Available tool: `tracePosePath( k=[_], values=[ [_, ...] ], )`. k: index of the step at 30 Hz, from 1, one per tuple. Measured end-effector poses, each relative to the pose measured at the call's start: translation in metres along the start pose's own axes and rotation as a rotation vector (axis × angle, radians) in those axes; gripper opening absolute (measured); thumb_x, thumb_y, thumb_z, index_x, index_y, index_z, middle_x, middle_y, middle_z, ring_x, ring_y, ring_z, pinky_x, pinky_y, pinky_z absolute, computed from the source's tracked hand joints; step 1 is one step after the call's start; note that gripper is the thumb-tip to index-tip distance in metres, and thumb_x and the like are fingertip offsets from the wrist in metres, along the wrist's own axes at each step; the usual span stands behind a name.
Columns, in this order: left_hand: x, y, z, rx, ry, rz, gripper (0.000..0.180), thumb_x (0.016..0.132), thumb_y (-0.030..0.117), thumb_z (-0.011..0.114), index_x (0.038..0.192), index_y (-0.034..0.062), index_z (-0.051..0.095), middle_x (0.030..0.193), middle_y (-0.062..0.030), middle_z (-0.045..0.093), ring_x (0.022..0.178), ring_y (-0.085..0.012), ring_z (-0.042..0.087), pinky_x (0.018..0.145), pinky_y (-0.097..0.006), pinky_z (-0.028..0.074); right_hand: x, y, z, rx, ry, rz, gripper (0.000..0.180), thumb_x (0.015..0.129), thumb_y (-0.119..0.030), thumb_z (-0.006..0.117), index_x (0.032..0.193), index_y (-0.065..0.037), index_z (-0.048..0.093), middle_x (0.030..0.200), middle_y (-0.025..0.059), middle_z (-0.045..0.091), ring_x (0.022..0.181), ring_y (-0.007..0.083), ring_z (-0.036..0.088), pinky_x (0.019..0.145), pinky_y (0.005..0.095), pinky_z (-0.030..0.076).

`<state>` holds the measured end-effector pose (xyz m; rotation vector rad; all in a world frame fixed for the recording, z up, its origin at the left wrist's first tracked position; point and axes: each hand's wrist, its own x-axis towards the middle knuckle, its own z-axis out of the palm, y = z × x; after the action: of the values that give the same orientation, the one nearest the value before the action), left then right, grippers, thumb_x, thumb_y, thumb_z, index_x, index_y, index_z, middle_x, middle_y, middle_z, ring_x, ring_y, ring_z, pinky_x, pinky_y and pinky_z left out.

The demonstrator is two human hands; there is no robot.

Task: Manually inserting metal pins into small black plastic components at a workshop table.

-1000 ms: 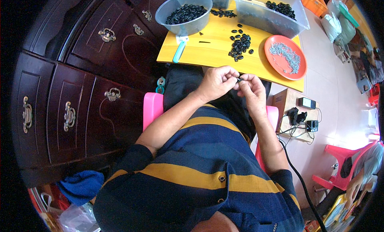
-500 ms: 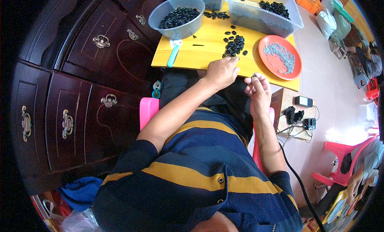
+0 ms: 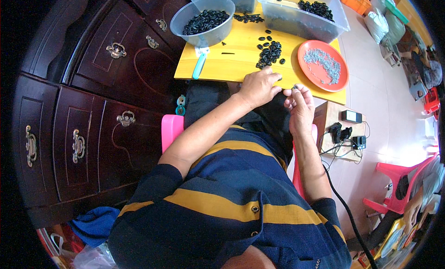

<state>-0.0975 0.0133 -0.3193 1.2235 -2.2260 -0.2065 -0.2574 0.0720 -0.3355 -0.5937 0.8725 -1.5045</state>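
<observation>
My left hand (image 3: pixel 260 87) is at the near edge of the yellow table, its thumb and fingers closed round a small black oval piece (image 3: pixel 279 79) that shows at the fingertips. Just to its right, my right hand (image 3: pixel 301 106) pinches something tiny and dark between thumb and fingers, too small to make out. The two hands are close together but apart. Beyond the left hand lies a loose pile of black oval pieces (image 3: pixel 270 53). A round red plate (image 3: pixel 308 74) to the right holds many small thin silvery pieces (image 3: pixel 326 62).
A clear round tub (image 3: pixel 204 39) of black pieces stands at the table's far left, with a turquoise-handled tool (image 3: pixel 199 67) near it. Behind the pile is a clear rectangular bin (image 3: pixel 296 30). Right of my legs, a wooden box (image 3: pixel 324 116) bears adapters and cables.
My left hand has drawn back from the pile toward my right hand, with a black oval piece at its fingertips. The right hand has barely moved.
</observation>
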Motion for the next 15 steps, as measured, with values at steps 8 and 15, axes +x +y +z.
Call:
tracePosePath(
  k=[8,15],
  values=[
    [-0.009,-0.002,0.004,-0.24,0.156,0.088,0.014,0.08,0.012,0.073,0.094,0.0078,0.071,0.081,-0.0063,0.068,0.07,-0.0216,0.067,0.064,-0.034,0.055,-0.001,-0.001,0.003,-0.036,0.02,-0.007,0.014,0.098,-0.012,0.058,0.111,-0.007,0.056,0.088,0.0057,0.069,0.066,0.0078,0.058,0.062,0.0204,0.05],
    [-0.019,0.007,-0.011,-1.141,-0.02,-0.372,0.013,0.091,0.01,0.068,0.095,-0.0019,0.072,0.075,-0.0001,0.067,0.058,-0.0047,0.058,0.051,-0.019,0.048,-0.003,-0.001,0.004,-0.035,-0.001,-0.003,0.014,0.098,-0.012,0.058,0.112,-0.008,0.056,0.088,0.0055,0.069,0.067,0.0081,0.058,0.063,0.0213,0.048]
  ],
)
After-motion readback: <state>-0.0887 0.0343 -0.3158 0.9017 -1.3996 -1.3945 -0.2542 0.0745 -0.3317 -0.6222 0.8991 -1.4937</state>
